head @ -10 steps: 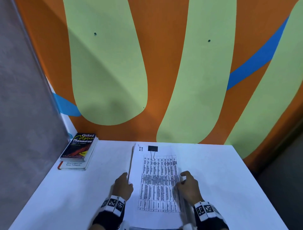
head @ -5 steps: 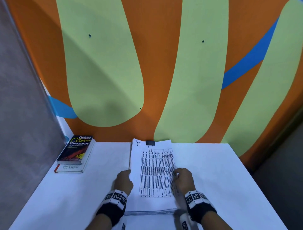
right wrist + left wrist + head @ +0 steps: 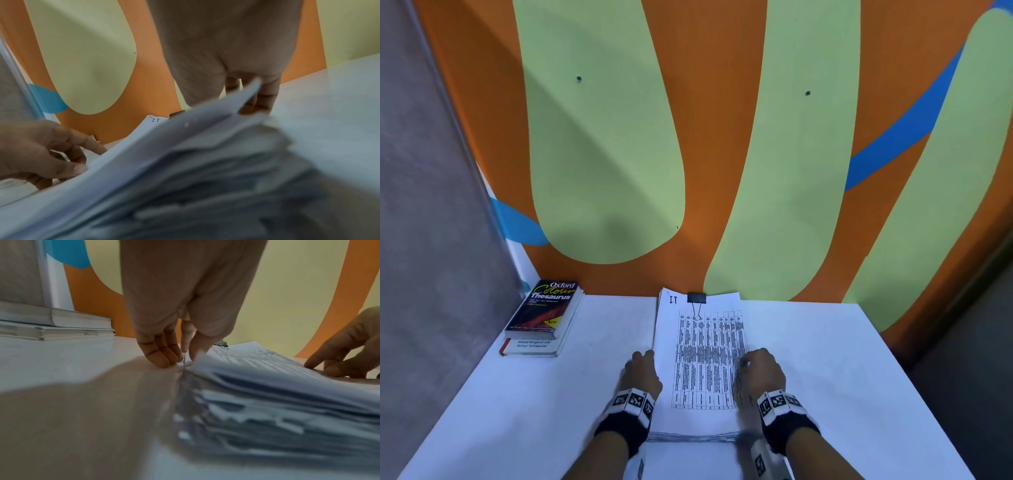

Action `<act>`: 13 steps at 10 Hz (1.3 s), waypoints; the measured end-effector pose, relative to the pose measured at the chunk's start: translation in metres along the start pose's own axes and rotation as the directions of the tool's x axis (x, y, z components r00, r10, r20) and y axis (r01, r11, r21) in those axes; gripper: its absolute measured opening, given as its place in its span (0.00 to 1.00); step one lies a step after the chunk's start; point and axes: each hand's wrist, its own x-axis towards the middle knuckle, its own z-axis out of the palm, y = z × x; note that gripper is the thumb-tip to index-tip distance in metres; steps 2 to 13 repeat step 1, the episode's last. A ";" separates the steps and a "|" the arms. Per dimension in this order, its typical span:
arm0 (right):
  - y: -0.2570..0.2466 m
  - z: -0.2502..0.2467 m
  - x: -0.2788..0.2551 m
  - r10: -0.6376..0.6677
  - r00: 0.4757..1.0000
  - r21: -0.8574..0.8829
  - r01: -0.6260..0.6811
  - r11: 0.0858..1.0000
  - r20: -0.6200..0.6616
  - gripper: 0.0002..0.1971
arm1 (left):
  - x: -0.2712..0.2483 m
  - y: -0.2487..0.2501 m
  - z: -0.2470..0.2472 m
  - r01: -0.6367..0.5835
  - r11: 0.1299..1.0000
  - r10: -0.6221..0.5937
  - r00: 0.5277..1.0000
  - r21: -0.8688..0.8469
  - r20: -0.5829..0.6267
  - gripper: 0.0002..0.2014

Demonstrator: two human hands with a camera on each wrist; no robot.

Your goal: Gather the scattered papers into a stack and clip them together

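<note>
Head view. The paper stack (image 3: 702, 359) lay flat at the centre of the white table (image 3: 842, 377), its long axis running from 6 to 12 o'clock, its far edge near the painted wall (image 3: 722, 137). A black binder clip (image 3: 696, 298) sat on the far edge at 12 o'clock, its wire handle folded onto the top sheet. The left hand (image 3: 642, 371) rested against the stack's 9 o'clock edge, and the right hand (image 3: 762, 370) lay on the 3 o'clock edge. Two stacked books (image 3: 542, 317) lay at 10 o'clock from the papers, well apart from them.

Left wrist view. The left hand (image 3: 174, 313) pointed down at the table, its fingers (image 3: 162, 353) close together and nearly straight, the tips touching the table at the paper stack (image 3: 277, 402) edge, with nothing gripped. At 3 o'clock, the right hand (image 3: 349, 345) pressed spread fingertips onto the top sheet. The books (image 3: 55, 327) appeared at 9 o'clock.

Right wrist view. The right hand (image 3: 226, 48) reached down behind the paper stack (image 3: 185, 178); raised sheet edges hid its fingertips, so the grip could not be determined from here. The left hand (image 3: 41, 154) showed at 8 o'clock, fingers loosely bent against the stack's side. The binder clip (image 3: 176, 114) was partly visible at the far edge.
</note>
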 end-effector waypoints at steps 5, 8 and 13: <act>0.008 -0.001 -0.008 -0.040 0.999 0.056 0.039 0.998 0.002 0.12 | -0.007 -0.008 -0.004 0.014 0.999 -0.014 1.000 -0.041 0.000 0.24; 0.008 -0.001 -0.008 -0.040 0.999 0.056 0.039 0.998 0.002 0.12 | -0.007 -0.008 -0.004 0.014 0.999 -0.014 1.000 -0.041 0.000 0.24; 0.008 -0.001 -0.008 -0.040 0.999 0.056 0.039 0.998 0.002 0.12 | -0.007 -0.008 -0.004 0.014 0.999 -0.014 1.000 -0.041 0.000 0.24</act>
